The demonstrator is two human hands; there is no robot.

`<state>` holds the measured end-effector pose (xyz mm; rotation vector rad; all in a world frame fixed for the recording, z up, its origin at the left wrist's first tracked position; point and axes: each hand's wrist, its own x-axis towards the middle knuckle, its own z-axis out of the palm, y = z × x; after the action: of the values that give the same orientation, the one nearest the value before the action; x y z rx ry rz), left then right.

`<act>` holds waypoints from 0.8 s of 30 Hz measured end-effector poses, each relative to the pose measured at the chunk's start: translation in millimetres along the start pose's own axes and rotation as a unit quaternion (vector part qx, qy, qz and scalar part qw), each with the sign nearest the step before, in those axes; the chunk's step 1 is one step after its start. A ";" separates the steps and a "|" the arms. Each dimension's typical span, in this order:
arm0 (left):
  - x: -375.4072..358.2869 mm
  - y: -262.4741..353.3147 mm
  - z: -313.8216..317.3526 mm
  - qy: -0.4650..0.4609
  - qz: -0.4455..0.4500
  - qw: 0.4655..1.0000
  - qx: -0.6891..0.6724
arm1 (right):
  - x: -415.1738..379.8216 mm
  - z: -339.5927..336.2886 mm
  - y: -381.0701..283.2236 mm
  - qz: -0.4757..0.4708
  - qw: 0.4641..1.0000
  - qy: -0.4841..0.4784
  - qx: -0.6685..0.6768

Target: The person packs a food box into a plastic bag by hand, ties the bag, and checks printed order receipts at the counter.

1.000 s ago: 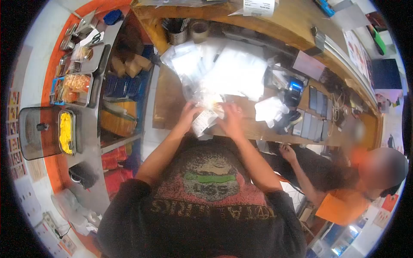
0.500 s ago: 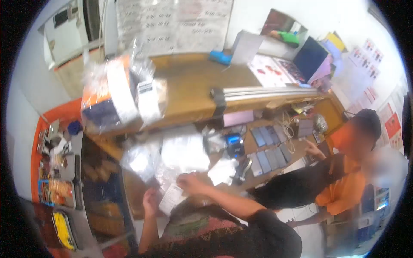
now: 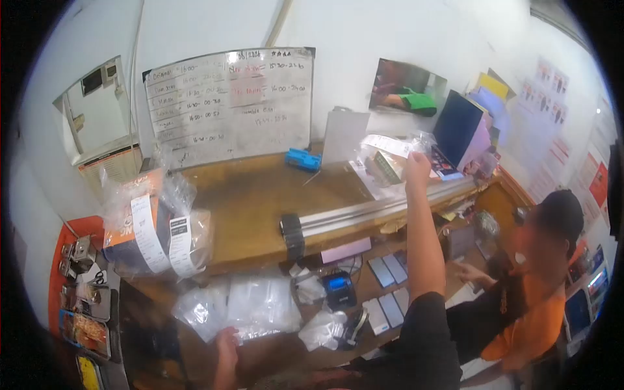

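Observation:
My right hand [image 3: 417,170] is raised at arm's length over the upper shelf, fingers closed on a clear plastic bag [image 3: 422,142]. A long white printed slip [image 3: 385,144] and a small green and brown packet [image 3: 388,169] show with the bag. Low in the view, my left hand [image 3: 227,342] has its fingers apart and holds nothing, at the front edge of a pile of clear plastic bags [image 3: 263,305] on the lower counter.
A bagged parcel with slips [image 3: 127,237] stands at the shelf's left end. Phones [image 3: 390,305] lie in rows on the counter beside a blue-screened device [image 3: 339,291]. A co-worker [image 3: 539,286] on the right reaches toward them. A whiteboard [image 3: 227,107] leans behind a blue tape dispenser [image 3: 303,158].
My right hand has lifted the bag with its slip from the lower counter, up and right over the shelf. My left hand has come away from it. The view has tilted upward.

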<state>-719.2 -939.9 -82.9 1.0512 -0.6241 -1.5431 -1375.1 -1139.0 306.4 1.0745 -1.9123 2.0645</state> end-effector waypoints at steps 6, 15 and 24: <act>-18.5 29.3 131.7 -0.096 -0.062 0.993 0.042 | 107.8 46.3 87.4 0.084 0.963 0.063 -0.248; -107.7 246.3 384.5 -0.604 0.100 0.790 0.032 | 120.5 53.1 78.7 0.191 0.968 -0.010 -0.164; -133.9 221.7 434.7 -0.720 -0.130 0.660 -0.168 | 111.5 56.7 136.0 0.030 0.999 -0.011 0.042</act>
<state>-991.6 -930.8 343.4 -0.6700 -1.1567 -2.4715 -1507.8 -1256.8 255.0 1.0742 -1.9066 2.1919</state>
